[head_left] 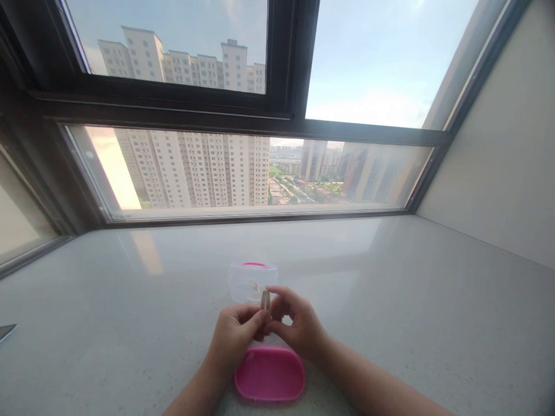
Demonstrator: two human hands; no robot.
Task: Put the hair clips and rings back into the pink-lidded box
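A small, slim, silvery-beige piece (265,300) stands upright between my hands, narrowing toward its top; its exact kind is too small to tell. My left hand (238,328) pinches its lower part between thumb and fingers. My right hand (299,320) curls in from the right, with its index fingertip at the top of the piece and its thumb lower down by the left fingers. Just beyond the hands lies a clear plastic box part (240,283) with a pink strip (254,264) and a tiny gold-coloured item (256,286) in it. Nearer me is a shallow pink tray (269,375).
The pale speckled counter (130,323) runs back to a dark-framed window (208,118) with tall buildings outside. A white wall (498,150) bounds the right side. A dark flat corner of something (6,331) shows at the left edge.
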